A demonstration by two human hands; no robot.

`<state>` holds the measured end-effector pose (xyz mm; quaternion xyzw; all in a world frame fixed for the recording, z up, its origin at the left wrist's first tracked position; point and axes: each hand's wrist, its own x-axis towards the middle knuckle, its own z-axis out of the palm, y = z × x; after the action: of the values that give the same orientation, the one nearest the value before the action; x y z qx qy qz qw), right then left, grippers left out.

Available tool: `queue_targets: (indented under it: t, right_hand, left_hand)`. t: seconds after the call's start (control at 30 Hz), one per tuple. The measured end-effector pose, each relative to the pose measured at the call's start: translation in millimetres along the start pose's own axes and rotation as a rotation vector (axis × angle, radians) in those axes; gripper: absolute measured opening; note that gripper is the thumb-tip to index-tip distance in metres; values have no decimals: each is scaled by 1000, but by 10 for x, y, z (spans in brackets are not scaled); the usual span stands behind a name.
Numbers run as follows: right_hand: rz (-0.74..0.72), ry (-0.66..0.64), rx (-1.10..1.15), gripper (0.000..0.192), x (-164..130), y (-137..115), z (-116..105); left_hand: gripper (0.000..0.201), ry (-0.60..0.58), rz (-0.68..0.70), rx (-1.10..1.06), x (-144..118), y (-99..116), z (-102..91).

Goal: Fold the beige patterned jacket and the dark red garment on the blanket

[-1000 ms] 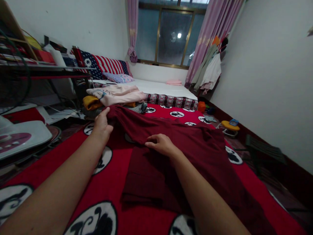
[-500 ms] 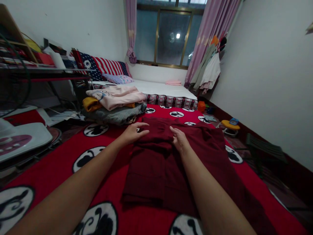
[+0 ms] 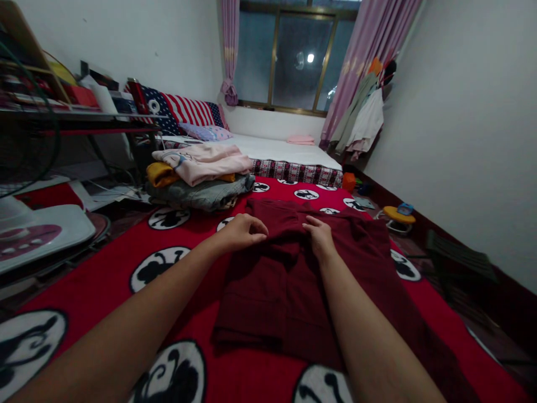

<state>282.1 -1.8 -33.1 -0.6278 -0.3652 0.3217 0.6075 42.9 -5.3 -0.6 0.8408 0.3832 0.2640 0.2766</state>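
A maroon top, which looks like a sweatshirt, lies partly folded on a red blanket with black-and-white round prints. At its upper left part is my left hand, thumb and forefinger curled until their tips nearly meet at the cloth. My right hand touches the bunched fold near the top's middle, its thumb and fingers apart. My right forearm covers part of the fabric. Beyond my left hand stands a pile of folded clothes, with a pale pink garment over mustard cloth and grey-blue denim.
A bed with a white top stands under the window. On the left are a cluttered desk and a white fan base. A yellow stool and a dark folding stool stand along the right wall.
My left hand has moved slightly right onto the maroon top, and its fingertips have drawn together. The right hand stays near the fold. The whole view has shifted a little.
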Motion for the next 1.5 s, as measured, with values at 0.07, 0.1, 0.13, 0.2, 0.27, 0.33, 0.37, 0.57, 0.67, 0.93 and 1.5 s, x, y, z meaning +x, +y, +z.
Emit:
queue_targets:
  t: [0.07,0.1,0.13,0.2,0.27,0.33,0.37,0.57,0.67,0.93,1.5]
  right_hand:
    - [-83,16,-165,48,-2,-31,-46]
    - [-154,45,-256,47,-18,-56,-58]
    - [-244,76,-352,44,-46,-85,-57]
    - [-462,68,-544,38,-135,-133,-3]
    - [-611,-74,-640,35,-258,-146,114]
    - [-655,-253,-735,38,-390,-116,255]
    - [-646,-319,-813,42,-450,-89,318]
    - [-470,-389,-1155,59,-535,10,379]
    - [-344,-328,-1176,67,-448,-7,299]
    - [-236,-300,-1138,70,-353,9,237]
    - [-210,-2,-503,71,-124,61,211]
  left_hand:
    - [28,-15,-3,77,-4,-16,7]
    - [31,11,-7,137,-3,-30,13]
    - [32,59,-5,195,2,-45,22]
    - [27,159,42,265,30,-76,52]
    - [25,191,132,254,90,-111,96]
    - [31,135,189,230,181,-162,153]
    - [36,92,184,234,235,-195,183]
    - [68,-67,-118,418,516,-440,340]
    - [79,-4,-250,481,557,-510,355]
    - [64,138,-401,650,438,-291,417]
    - [36,514,-369,271,448,-626,231]
